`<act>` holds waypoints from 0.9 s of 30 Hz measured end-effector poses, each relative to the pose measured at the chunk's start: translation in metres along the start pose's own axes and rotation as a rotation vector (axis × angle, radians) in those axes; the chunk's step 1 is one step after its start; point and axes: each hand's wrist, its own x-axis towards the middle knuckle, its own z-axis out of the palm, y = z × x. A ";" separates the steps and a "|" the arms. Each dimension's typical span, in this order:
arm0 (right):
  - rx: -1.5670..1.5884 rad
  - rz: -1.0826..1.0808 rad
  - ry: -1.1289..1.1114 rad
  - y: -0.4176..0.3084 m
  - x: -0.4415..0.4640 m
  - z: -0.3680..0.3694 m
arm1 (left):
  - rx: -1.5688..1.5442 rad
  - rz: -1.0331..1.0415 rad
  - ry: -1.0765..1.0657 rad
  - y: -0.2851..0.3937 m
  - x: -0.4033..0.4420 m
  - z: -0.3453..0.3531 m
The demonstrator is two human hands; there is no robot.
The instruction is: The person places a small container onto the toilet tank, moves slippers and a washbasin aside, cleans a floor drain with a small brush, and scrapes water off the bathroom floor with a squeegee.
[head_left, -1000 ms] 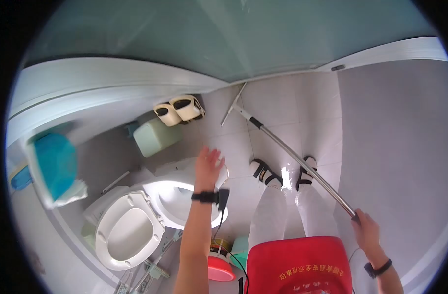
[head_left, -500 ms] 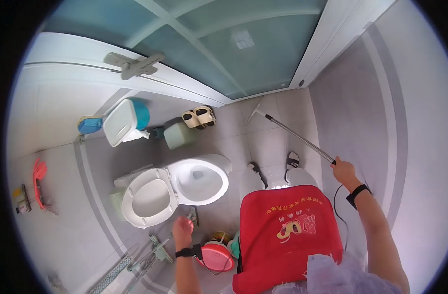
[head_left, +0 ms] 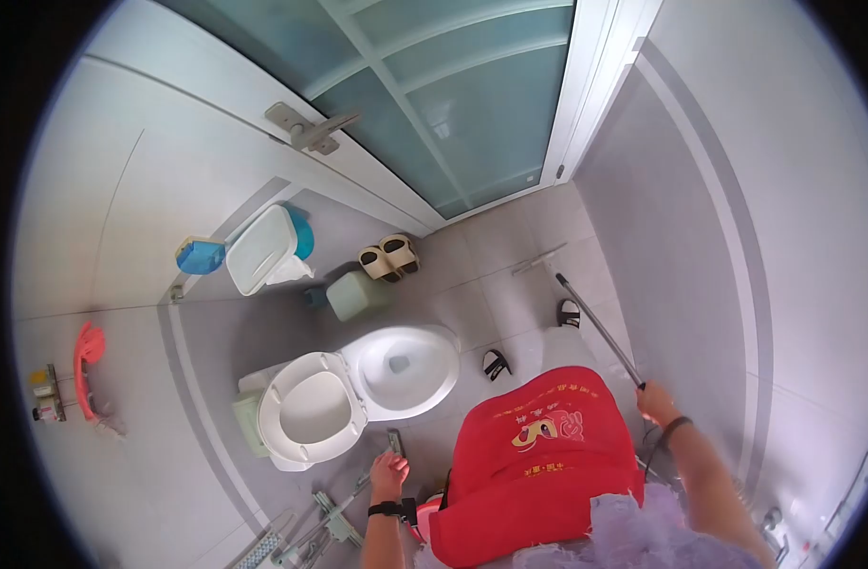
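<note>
My right hand [head_left: 656,404] is closed around the grip of a floor squeegee [head_left: 600,325]. Its metal pole slants forward and left, down to a thin blade lying on the tiles ahead of my feet. At the lower middle, my left hand [head_left: 389,471] hangs with loosely bent fingers and nothing visible in it. Close by it are the white toilet [head_left: 407,372], its lid and seat raised, and a long-handled mop [head_left: 334,520] by the wall. A red apron [head_left: 538,455] covers my front.
A partly glazed door [head_left: 453,123] with a lever handle is ahead. Beige slippers [head_left: 389,258], a pale green bin [head_left: 356,296] and a white-lidded container [head_left: 261,251] line the left wall. Red gloves [head_left: 89,365] hang farther left. A red bucket [head_left: 424,520] is half hidden by the apron.
The squeegee blade has come back from the door threshold toward my right foot, and its pole stands steeper. My view has turned slightly, and my left hand sits lower and farther right.
</note>
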 end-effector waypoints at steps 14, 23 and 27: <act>0.308 0.021 0.230 -0.003 -0.074 0.013 | 0.138 0.059 -0.007 0.041 0.040 -0.041; 0.200 -0.319 0.411 -0.102 0.114 -0.077 | 0.212 0.074 0.112 0.051 -0.026 -0.015; 0.045 -0.244 0.298 -0.104 0.115 -0.084 | 0.243 0.049 0.099 0.046 -0.040 -0.014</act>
